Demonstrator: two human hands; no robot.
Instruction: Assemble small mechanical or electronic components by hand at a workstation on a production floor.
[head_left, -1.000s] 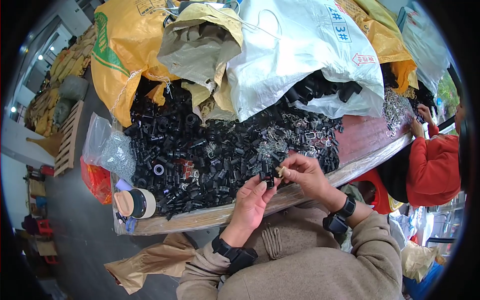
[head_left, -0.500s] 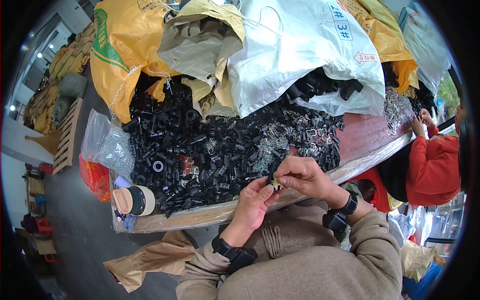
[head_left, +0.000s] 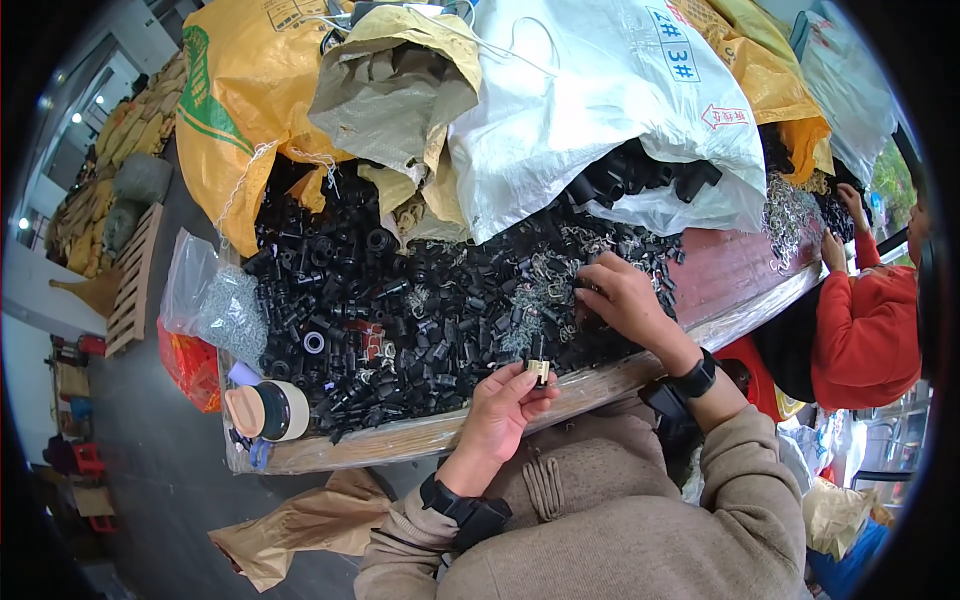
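Observation:
My left hand [head_left: 505,405] is closed in a pinch near the table's front edge. Between its thumb and fingers stands a small cream-and-black plastic fitting [head_left: 540,372]. Farther off and to the right, my right hand [head_left: 632,305] is over the pile of black plastic parts [head_left: 420,340]. Its fingers are curled with the thumb close by, at the wire clips; what lies at the fingertips is too small to make out. Grey metal clips [head_left: 527,318] are heaped among the black parts beside it.
A white sack [head_left: 610,90] spills black tubes at the back, next to a yellow sack [head_left: 240,80]. A lidded cup [head_left: 285,408] and a clear bag of small grey pieces [head_left: 232,310] stand at the left. A co-worker in a red sleeve [head_left: 850,335] works at the right.
My right hand has left the fitting and moved away from me to the pile. My left hand keeps hold of the fitting, now more exposed. The co-worker's hands have moved apart.

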